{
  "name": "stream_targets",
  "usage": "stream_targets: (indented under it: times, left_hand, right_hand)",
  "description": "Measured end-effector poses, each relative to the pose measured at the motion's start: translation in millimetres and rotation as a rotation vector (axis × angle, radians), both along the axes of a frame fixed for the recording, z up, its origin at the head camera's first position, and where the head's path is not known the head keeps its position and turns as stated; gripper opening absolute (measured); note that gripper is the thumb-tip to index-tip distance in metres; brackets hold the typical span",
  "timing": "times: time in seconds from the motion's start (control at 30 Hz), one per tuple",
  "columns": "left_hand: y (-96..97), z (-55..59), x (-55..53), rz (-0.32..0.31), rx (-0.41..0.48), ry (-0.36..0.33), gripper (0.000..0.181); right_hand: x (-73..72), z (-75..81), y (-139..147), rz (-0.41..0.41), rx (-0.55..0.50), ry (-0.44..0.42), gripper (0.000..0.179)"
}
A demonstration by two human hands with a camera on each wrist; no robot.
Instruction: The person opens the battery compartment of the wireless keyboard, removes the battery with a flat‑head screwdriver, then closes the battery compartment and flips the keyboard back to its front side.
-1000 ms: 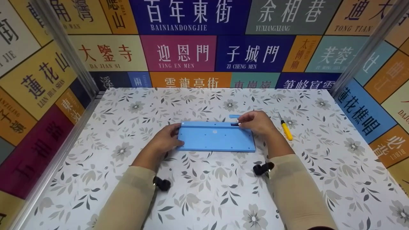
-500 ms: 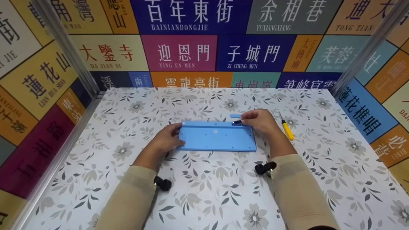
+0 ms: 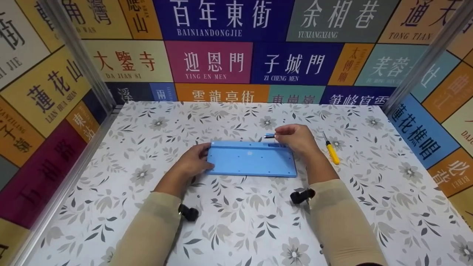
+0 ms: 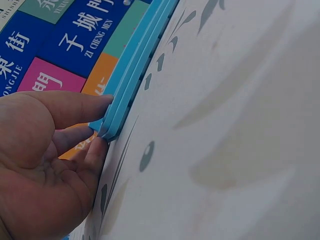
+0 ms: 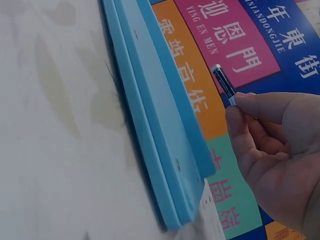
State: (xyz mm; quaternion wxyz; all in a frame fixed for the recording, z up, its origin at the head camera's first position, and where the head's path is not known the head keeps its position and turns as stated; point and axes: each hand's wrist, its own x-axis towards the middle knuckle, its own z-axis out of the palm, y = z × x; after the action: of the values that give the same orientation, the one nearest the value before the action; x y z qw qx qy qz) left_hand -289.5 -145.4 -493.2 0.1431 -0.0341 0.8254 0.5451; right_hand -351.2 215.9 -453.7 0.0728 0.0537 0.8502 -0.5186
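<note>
A light blue keyboard lies face down on the table, its underside dotted with small screws. My left hand grips its left end, thumb on the near side and fingers behind, as the left wrist view also shows. Above the far right part, my right hand pinches a small cylindrical battery between thumb and fingertips. Below that hand is the dark, uncovered battery slot in the keyboard's raised ridge. A small blue battery cover lies just behind the keyboard, partly hidden by the battery.
To the right of my right hand lies a screwdriver with a yellow handle. A floral-patterned cloth covers the table. Panels with large printed characters stand along the back and both sides.
My right hand has lifted the battery up from the slot and away toward the back, over the cover. The left hand keeps its grip on the keyboard, which stays in place.
</note>
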Motion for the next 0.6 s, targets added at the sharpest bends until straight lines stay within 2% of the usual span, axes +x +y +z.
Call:
stream_targets:
  times: [0.27, 0.43, 0.6]
  left_hand:
    - [0.5, -0.9, 1.8, 0.021, 0.020, -0.006, 0.090]
    - [-0.4, 1.2, 1.5, 0.022, 0.007, -0.011, 0.089]
    - [-1.8, 3.3, 0.8, 0.016, 0.024, -0.026, 0.089]
  right_hand:
    - [-11.9, -1.7, -23.4, 0.013, -0.077, 0.008, 0.033]
    - [-24.2, 0.4, -44.2, -0.004, -0.137, -0.023, 0.032]
    - [-35.9, 4.0, -63.9, -0.005, -0.143, -0.066, 0.033]
